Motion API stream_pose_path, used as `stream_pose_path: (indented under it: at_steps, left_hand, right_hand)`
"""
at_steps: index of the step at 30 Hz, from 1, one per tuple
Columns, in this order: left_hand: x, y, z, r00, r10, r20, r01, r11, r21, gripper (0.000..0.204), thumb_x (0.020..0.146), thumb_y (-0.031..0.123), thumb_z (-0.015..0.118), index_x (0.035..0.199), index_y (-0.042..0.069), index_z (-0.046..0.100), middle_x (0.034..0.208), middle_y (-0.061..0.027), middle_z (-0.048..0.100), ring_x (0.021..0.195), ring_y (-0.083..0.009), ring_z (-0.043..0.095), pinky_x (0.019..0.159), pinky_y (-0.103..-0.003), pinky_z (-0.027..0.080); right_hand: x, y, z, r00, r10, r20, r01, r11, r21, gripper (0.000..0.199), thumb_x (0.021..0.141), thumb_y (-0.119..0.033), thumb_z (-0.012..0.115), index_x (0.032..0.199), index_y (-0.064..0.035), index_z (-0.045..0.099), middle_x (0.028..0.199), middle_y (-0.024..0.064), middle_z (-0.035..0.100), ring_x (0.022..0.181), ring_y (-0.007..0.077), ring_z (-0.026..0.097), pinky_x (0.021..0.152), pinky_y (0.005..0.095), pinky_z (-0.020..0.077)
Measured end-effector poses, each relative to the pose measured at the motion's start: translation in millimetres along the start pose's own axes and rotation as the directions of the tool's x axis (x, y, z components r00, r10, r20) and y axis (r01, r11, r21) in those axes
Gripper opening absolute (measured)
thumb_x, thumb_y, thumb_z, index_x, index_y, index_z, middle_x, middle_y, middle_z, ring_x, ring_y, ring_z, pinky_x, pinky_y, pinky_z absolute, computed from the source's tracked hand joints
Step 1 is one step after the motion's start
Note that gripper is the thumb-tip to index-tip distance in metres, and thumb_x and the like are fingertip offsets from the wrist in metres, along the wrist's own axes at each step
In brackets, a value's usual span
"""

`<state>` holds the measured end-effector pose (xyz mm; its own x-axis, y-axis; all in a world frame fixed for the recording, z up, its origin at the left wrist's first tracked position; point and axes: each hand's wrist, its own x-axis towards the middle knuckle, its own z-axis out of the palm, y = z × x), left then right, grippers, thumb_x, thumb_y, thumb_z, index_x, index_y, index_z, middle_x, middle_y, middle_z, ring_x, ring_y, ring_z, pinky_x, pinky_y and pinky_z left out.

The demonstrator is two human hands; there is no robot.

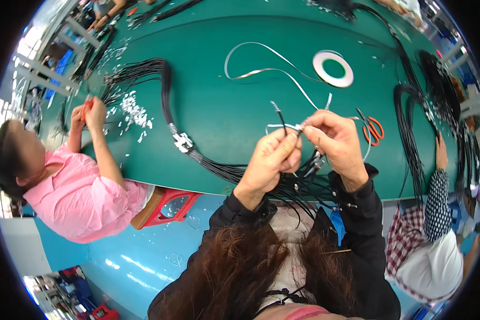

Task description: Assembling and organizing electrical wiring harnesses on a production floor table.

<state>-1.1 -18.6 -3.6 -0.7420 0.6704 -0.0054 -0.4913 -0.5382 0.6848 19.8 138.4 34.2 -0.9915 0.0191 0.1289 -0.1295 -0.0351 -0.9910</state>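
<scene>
My left hand (274, 160) is closed around a thin black cable (280, 118), whose end with a whitish tip sticks up past the thumb. Right beside it, my right hand (333, 141) pinches a narrow silvery strip of tape (274, 126) against a cable near the left fingertips. The exact contact point is partly hidden by the fingers. From the tape roll (333, 68) a long strip loops across the table toward my right hand. A bundle of black cables (218, 168) runs under my hands, with several loose ends and metal connectors near my lap.
Orange-handled scissors (373, 130) lie right of my right hand on the green table (208, 106). White scraps (133, 109) are scattered at left. A person in pink (85, 192) works there with an orange-handled tool. More black cable bundles (408, 128) and another person sit at right.
</scene>
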Motion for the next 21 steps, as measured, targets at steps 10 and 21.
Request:
stream_pose_path:
  at_steps: [10,21]
  left_hand:
    - [0,-2,1,0.997,-0.053,0.063,0.053,0.999,-0.01,0.02,0.097,0.023,0.045,0.088,0.005,0.049,0.061,0.0041,0.042,0.047,-0.0028,0.029,0.044,-0.019,0.023]
    - [0,-5,-3,0.99,-0.033,0.137,0.023,0.997,0.079,0.021,0.097,0.023,0.045,0.094,0.003,0.052,0.066,0.0032,0.046,0.051,-0.0032,0.035,0.046,-0.019,0.029]
  right_hand:
    - [-4,4,-3,0.977,0.207,0.053,-0.213,0.941,0.262,0.005,0.083,-0.005,0.059,0.083,0.0,0.058,0.068,-0.0008,0.055,0.05,0.0003,0.039,0.044,0.0151,0.0264]
    - [-6,7,-1,0.952,0.302,0.042,-0.293,0.869,0.399,0.008,0.086,-0.007,0.057,0.089,0.0007,0.059,0.069,0.0003,0.055,0.05,0.0029,0.04,0.044,0.0158,0.0285]
